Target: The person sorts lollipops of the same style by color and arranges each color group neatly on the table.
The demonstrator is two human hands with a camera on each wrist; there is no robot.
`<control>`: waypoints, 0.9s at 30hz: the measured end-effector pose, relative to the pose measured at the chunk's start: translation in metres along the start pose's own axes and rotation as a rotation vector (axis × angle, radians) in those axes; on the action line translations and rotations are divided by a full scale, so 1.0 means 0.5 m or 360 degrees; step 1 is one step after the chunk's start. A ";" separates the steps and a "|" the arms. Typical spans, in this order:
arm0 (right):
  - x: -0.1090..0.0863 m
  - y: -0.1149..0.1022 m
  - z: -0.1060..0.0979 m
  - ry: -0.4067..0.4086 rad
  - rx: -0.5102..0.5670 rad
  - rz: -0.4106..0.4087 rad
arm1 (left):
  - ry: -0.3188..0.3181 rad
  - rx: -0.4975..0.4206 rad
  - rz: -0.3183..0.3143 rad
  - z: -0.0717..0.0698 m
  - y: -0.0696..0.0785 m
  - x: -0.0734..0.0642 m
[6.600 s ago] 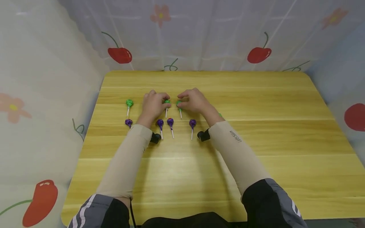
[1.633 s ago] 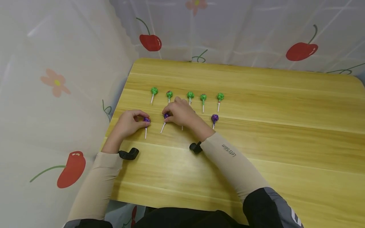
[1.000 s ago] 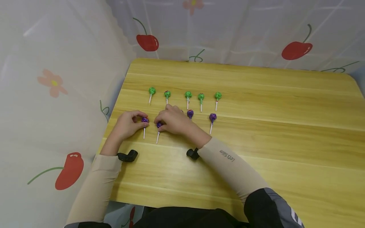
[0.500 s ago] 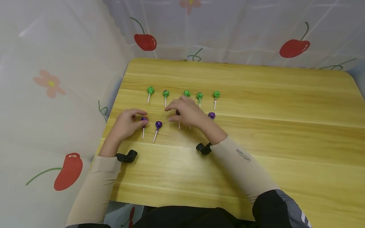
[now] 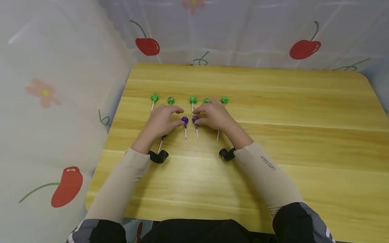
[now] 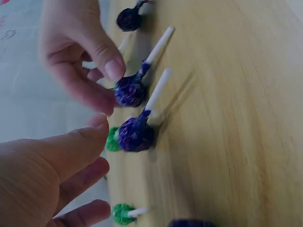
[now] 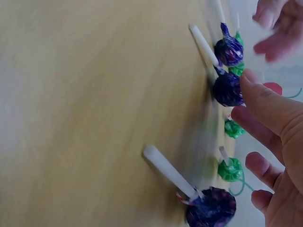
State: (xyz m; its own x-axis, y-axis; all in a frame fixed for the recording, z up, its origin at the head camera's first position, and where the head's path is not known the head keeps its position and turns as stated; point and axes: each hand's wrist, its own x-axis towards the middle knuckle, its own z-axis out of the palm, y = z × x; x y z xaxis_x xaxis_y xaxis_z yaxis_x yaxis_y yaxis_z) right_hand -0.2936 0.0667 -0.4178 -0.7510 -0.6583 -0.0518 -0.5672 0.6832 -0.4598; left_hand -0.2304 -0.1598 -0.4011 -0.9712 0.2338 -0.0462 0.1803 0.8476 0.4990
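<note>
In the head view, two purple-wrapped lollipops lie side by side between the hands. My left hand (image 5: 162, 121) is beside the left purple lollipop (image 5: 185, 123); its thumb and fingers are spread, and a gap to the candy shows in the left wrist view. My right hand (image 5: 217, 116) pinches the head of the right purple lollipop (image 7: 228, 89) between thumb and index finger. Another purple lollipop (image 7: 210, 208) lies under the right palm, only its stick showing from above. Under the left wrist a further purple lollipop (image 5: 161, 143) is partly covered.
Behind the hands runs a row of green lollipops (image 5: 154, 97) with sticks towards me; the right hand partly covers one green lollipop (image 5: 206, 100). All lie on a wooden table (image 5: 288, 135). A printed curtain (image 5: 237, 33) hangs along the back and sides.
The right hand set down a purple lollipop at the left, then moved right to the middle pair. The left hand left the leftmost purple lollipop and moved right too. The head view shifted.
</note>
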 end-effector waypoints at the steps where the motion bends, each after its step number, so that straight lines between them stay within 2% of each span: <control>1: 0.003 -0.001 0.003 0.0000 -0.0014 -0.0010 | -0.0017 0.0044 0.0004 0.005 0.004 0.008; 6: 0.008 -0.004 0.013 0.0008 -0.0071 -0.0032 | -0.0057 0.0188 -0.0020 0.022 0.011 0.032; 15: 0.005 -0.010 0.011 -0.0007 0.0001 0.0032 | -0.0113 0.0231 -0.0073 0.027 0.018 0.045; 22: 0.004 -0.009 0.009 -0.0035 0.0061 0.0066 | -0.0161 0.0081 -0.0040 0.023 0.027 0.042; 27: 0.003 -0.001 0.005 -0.0040 0.0074 0.0068 | -0.0258 -0.0003 0.0052 0.019 0.042 0.022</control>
State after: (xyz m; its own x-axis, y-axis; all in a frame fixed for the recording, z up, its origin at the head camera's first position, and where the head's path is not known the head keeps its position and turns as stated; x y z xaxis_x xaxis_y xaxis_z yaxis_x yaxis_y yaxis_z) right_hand -0.2936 0.0645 -0.4198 -0.7653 -0.6367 -0.0942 -0.5178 0.6960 -0.4975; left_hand -0.2359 -0.1348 -0.3994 -0.9269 0.3351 -0.1691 0.2107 0.8375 0.5042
